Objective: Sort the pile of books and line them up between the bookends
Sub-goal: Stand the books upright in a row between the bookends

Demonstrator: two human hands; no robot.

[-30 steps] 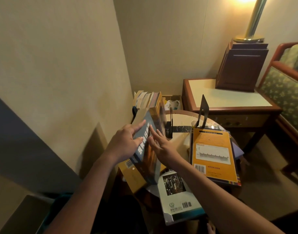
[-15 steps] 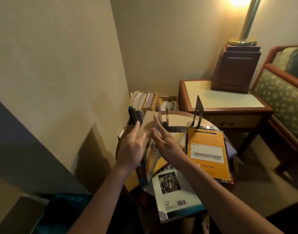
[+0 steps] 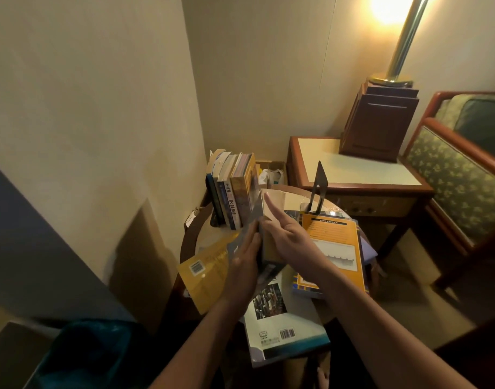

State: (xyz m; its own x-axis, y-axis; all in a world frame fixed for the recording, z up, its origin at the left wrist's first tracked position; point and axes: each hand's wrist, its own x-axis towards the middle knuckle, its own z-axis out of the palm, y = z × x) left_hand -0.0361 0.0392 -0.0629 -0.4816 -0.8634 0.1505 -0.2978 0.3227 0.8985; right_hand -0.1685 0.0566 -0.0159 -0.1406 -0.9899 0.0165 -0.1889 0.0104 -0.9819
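A row of several books [image 3: 231, 192] stands upright at the far left of the small round table [image 3: 189, 237], leaning slightly. A thick book [image 3: 270, 245] with a dark and orange cover stands on edge just right of that row, pressed between my two hands. My left hand [image 3: 245, 263] lies flat on its left cover and my right hand [image 3: 289, 234] on its right side, fingers straight. A black bookend [image 3: 319, 186] stands apart to the right. Lying flat are an orange book [image 3: 334, 237], a yellow book [image 3: 208, 272] and a white book [image 3: 280, 329].
The wall runs close along the left. A wooden side table [image 3: 350, 167] with a lamp base [image 3: 379, 122] stands behind the round table, and a patterned armchair [image 3: 459, 175] is at the right. A cardboard box [image 3: 271, 171] sits behind the row. A teal object [image 3: 83, 352] is at lower left.
The held book has turned from showing its cover to edge-on and has come down beside the standing row. Both hands moved with it, now flat on either side.
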